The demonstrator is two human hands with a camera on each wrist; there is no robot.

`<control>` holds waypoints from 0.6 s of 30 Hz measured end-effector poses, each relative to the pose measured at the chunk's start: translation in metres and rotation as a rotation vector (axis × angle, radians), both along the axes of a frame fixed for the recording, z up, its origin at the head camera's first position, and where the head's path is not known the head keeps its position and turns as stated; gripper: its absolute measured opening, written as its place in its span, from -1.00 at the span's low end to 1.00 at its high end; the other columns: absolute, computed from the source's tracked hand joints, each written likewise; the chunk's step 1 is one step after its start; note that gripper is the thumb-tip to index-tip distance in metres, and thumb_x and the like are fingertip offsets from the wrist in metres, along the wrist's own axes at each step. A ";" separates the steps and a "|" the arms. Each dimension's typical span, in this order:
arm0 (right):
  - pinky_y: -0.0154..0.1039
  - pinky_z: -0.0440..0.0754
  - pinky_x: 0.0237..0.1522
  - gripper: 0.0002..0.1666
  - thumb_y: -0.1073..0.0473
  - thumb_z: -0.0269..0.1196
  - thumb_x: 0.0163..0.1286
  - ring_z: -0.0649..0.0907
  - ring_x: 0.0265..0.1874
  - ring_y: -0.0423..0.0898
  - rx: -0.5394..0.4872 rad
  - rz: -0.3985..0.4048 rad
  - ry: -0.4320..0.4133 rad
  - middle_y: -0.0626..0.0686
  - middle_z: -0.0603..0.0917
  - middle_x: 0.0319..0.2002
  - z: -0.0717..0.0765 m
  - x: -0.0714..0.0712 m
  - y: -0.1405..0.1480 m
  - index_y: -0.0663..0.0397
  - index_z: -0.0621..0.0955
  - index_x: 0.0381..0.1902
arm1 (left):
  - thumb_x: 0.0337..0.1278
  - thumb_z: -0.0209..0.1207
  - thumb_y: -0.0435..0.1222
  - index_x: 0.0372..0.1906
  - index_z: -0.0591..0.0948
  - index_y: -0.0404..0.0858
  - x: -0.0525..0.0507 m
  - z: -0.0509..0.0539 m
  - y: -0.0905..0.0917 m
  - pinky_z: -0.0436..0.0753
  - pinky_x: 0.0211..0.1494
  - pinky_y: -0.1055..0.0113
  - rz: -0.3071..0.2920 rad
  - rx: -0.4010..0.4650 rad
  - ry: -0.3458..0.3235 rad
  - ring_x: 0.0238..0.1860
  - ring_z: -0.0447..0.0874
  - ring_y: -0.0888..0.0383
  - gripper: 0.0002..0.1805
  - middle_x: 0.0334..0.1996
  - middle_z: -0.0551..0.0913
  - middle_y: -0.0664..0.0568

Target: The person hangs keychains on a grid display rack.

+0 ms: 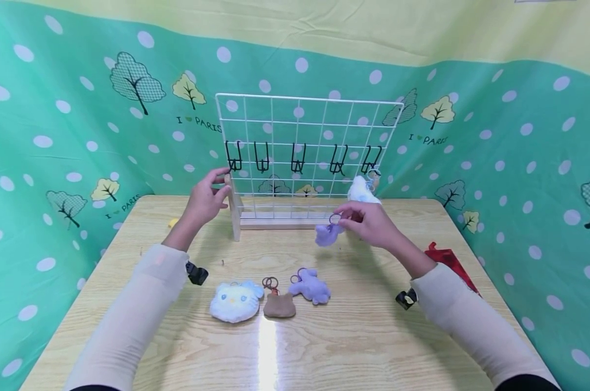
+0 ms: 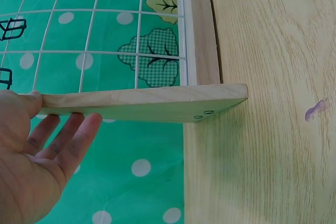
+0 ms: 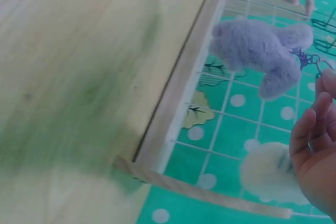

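Observation:
My right hand (image 1: 368,221) pinches the metal ring of a purple plush keychain (image 1: 327,234). In the right wrist view this plush (image 3: 257,48) hangs from its chain in front of the wire grid. My left hand (image 1: 204,200) touches the wooden side panel (image 2: 142,98) at the left end of the rack, its fingers loosely extended. The white wire rack (image 1: 309,124) carries a row of black hooks (image 1: 298,158). A white plush keychain (image 1: 361,190) hangs at the rightmost hook, partly behind my right hand.
On the table lie a white cat-face plush (image 1: 235,302), a brown plush keychain (image 1: 279,305) and another purple plush keychain (image 1: 311,286). Something red (image 1: 451,266) lies by the right forearm. A small yellow thing (image 1: 173,222) shows beside the left wrist. Green dotted cloth surrounds the table.

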State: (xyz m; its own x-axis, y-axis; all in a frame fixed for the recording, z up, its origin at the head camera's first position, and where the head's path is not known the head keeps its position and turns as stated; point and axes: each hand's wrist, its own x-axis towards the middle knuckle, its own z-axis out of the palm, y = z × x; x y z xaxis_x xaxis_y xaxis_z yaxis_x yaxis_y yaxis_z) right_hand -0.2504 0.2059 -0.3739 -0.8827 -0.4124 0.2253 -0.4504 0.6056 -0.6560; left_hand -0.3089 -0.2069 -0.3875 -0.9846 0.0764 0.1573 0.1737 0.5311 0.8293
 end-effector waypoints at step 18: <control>-0.38 0.52 -0.54 -0.72 0.24 0.35 0.41 0.56 -0.47 -0.01 -0.059 -0.144 0.097 0.07 0.74 -0.27 0.040 -0.005 -0.006 0.02 0.71 0.06 | 0.56 0.04 -0.25 0.56 0.24 0.07 0.000 0.000 -0.001 0.82 -0.02 0.06 -0.004 0.011 -0.006 0.21 0.63 -0.22 -0.41 0.39 0.45 -0.20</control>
